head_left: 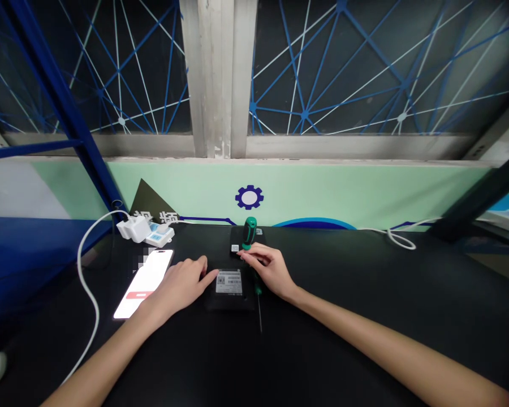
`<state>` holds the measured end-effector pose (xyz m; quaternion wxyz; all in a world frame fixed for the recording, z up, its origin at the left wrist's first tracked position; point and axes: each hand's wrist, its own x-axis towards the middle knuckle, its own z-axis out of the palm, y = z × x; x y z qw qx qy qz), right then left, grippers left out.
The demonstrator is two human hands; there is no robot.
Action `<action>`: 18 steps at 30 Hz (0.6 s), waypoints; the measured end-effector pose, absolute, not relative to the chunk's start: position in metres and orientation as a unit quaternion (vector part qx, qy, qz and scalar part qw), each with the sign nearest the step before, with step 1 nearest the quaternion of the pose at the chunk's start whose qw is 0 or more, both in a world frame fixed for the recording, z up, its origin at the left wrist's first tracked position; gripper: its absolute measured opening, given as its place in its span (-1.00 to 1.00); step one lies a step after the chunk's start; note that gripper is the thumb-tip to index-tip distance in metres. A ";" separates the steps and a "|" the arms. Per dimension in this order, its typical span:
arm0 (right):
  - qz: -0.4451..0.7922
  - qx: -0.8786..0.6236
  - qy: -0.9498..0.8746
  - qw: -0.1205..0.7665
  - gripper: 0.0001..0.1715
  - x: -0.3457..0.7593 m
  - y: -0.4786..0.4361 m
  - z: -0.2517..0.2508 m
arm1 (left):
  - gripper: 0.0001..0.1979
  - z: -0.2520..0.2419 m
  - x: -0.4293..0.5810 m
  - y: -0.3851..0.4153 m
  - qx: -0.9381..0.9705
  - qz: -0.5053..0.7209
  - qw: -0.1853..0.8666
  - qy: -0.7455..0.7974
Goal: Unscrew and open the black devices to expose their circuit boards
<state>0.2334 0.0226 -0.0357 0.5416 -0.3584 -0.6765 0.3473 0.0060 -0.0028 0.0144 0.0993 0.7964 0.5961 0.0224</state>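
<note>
Both hands rest low on the black bench [365, 316], either side of a flat black rectangular device with a white printed label [229, 285]. The left hand [180, 285] lies palm down with its fingers loosely spread, its fingertips touching the left edge of the device, holding nothing. The right hand [271, 268] sits at the device's far right corner, its fingers curled together and its fingertips pinching something too small to make out just above the device's upper edge. Beside that hand lies a screwdriver with a green and black handle [249, 233], its handle pointing away towards the wall and its thin metal shaft running under the hand towards the person, along the right side of the device. A second small black box with a white sticker [236, 240] lies just behind the device, next to the handle. Left of the left hand lies a smartphone with a lit white screen [144, 282], and behind it a white charger plug [133, 229] with a white cable [87, 282] curving over the bench.
</note>
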 end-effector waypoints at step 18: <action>0.366 -0.338 -0.666 0.555 -0.67 0.234 0.018 -0.033 | -0.60 0.013 0.006 -0.002 0.798 0.021 0.099 0.594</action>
